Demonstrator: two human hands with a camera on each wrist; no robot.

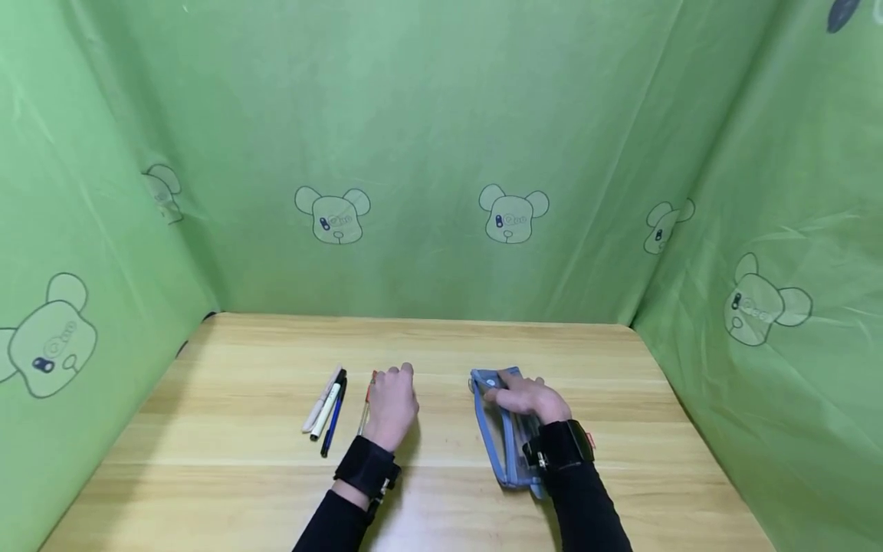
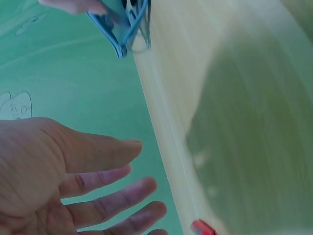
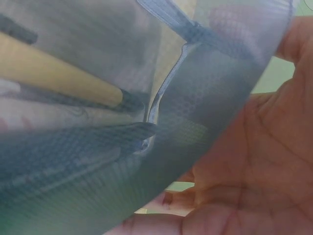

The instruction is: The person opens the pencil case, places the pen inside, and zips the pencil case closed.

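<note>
My left hand (image 1: 393, 406) hovers above the table beside a thin pen with red ends (image 1: 368, 396), which it partly covers in the head view. In the left wrist view the fingers of that hand (image 2: 112, 196) are loosely bent with nothing between them, and a red tip (image 2: 201, 227) shows below. My right hand (image 1: 534, 399) grips the far end of a blue-edged mesh pencil case (image 1: 509, 448), thumb on its upper side. Through the mesh (image 3: 205, 98) in the right wrist view, a tan barrel (image 3: 58, 71) and other long items lie inside.
Left of my left hand lie a pale pink pen (image 1: 320, 402), a white pen with a black end (image 1: 326, 412) and a blue pen with a black cap (image 1: 334, 418), side by side. Green printed cloth (image 1: 421, 138) walls the wooden table (image 1: 241, 491) at the back and sides.
</note>
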